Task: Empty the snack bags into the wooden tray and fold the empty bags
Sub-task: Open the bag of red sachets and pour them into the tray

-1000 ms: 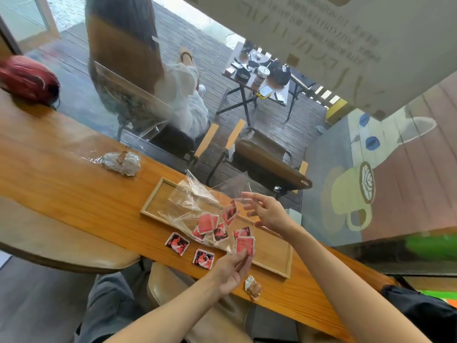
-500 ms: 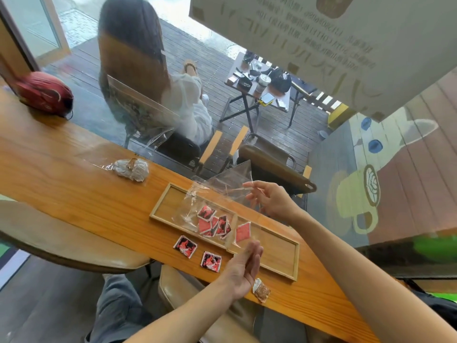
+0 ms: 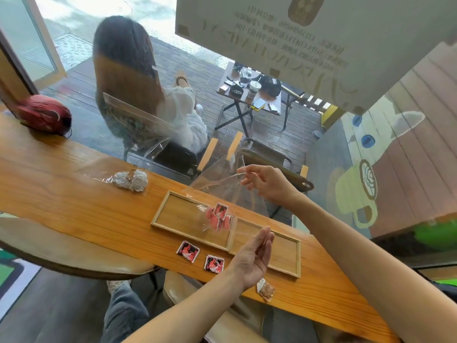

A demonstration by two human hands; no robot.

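The clear plastic snack bag (image 3: 223, 191) is hanging tilted above the long two-compartment wooden tray (image 3: 173, 214), its raised end at the far right and its lower end sagging toward the tray's left compartment. The small red-and-black snack packets (image 3: 220, 217) are gathering at that lower end, just above the tray's centre divider. The right hand (image 3: 267, 184) is pinching the raised end, with its fingers (image 3: 243, 172) curled onto the film. The left hand (image 3: 252, 258) is positioned below and nearer the person, with fingers straight and together, touching the bag's near edge; whether it is gripping the film cannot be told. The bag's long axis is running from the right hand down and left to the packets, so the right hand is appearing to be the controlling hand for further tipping. Two loose red-and-black packets (image 3: 188, 250) are lying on the wooden desk (image 3: 74, 206), just beside the tray's near edge. A second, knotted bag (image 3: 131, 179) is lying farther left.
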